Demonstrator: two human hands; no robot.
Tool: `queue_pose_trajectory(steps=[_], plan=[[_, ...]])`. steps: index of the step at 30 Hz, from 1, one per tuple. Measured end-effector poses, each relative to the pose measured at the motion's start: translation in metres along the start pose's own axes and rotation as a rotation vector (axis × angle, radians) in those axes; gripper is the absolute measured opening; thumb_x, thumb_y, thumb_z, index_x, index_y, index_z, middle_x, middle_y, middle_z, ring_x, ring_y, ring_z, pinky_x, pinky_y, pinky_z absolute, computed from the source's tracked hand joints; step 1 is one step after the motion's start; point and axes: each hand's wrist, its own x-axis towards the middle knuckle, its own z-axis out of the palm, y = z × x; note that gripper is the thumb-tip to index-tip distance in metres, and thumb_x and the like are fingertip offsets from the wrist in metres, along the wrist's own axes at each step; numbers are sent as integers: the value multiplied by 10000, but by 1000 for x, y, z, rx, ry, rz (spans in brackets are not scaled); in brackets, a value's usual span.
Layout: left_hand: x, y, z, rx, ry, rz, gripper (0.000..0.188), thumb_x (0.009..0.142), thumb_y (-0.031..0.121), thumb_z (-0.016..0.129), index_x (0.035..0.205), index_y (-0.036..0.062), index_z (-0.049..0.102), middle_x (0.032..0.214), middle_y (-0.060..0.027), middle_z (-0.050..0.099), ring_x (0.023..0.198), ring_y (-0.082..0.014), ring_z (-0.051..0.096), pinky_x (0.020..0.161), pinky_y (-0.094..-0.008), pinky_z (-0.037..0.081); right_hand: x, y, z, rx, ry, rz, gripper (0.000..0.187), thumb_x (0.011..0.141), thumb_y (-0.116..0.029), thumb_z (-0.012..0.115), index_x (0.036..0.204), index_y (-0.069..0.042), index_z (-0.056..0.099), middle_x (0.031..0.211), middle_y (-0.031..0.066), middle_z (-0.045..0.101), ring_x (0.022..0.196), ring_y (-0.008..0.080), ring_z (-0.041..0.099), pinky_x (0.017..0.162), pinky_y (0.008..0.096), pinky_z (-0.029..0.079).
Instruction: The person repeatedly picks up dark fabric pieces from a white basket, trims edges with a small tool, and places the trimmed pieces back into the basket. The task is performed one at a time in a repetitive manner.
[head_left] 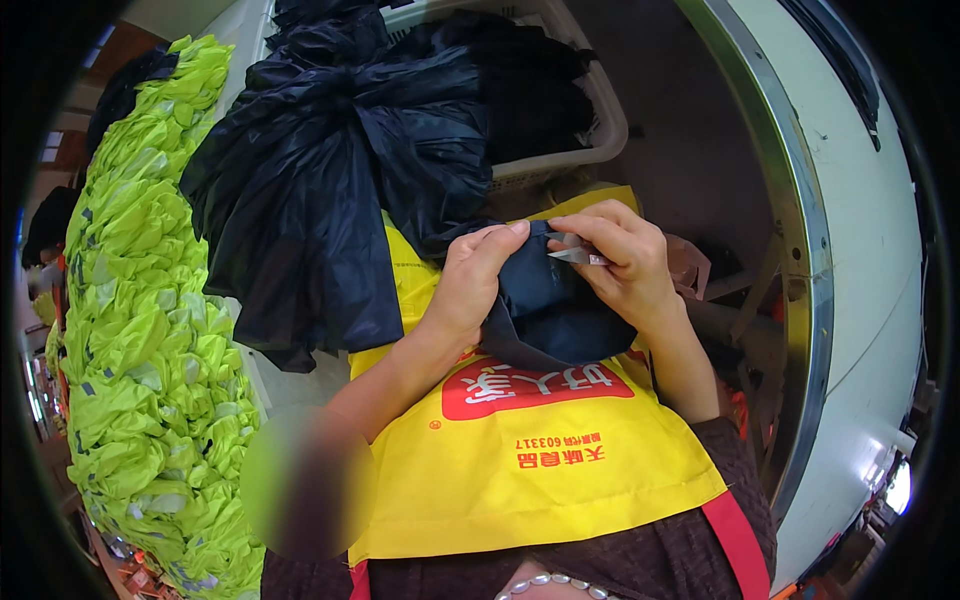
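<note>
On our left, a heap of lime-yellow cloth (150,330) lies along the pale worktop (290,390), near its right edge. Next, a bunch of glossy dark fabric (300,190) spreads over that edge, up to the near left corner of 1 white basket (612,135) that holds more dark cloth. Our left hand (470,275) pinches the upper edge of a navy piece (560,330) between thumb and fingers; the piece hangs in a curve above our yellow apron (530,500). Our right hand (625,255) is closed around small metal snips (575,256), fingers curled, their 2 points toward that same edge. Farthest right, a metal strip (790,170) borders a white surface (870,260).
</note>
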Motion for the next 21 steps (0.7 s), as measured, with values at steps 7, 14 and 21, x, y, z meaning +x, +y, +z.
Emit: queue_pose_trajectory(steps=[7,14,21], plan=[[3,6,-3,58,-18,-108,217,854,213,570,912,10,622,806,-30,634,668,-88,586,634,-202,495,8,-2,-3,-243,51,-316,160,663,-29,659,815,-66,622,744,59,583,601,178,579,522,261,469],[4,30,-4,-3,140,-161,212,823,208,593,890,8,605,834,-73,636,705,-157,621,681,-246,525,11,-10,0,-12,291,-345,137,679,-20,653,795,-50,586,736,68,564,578,204,542,519,260,435],[-8,40,-16,-58,113,98,205,846,202,578,886,5,621,799,-89,655,688,-155,646,664,-245,543,15,-14,-11,429,58,296,140,841,-149,556,847,-9,561,709,61,524,576,125,477,528,222,378]])
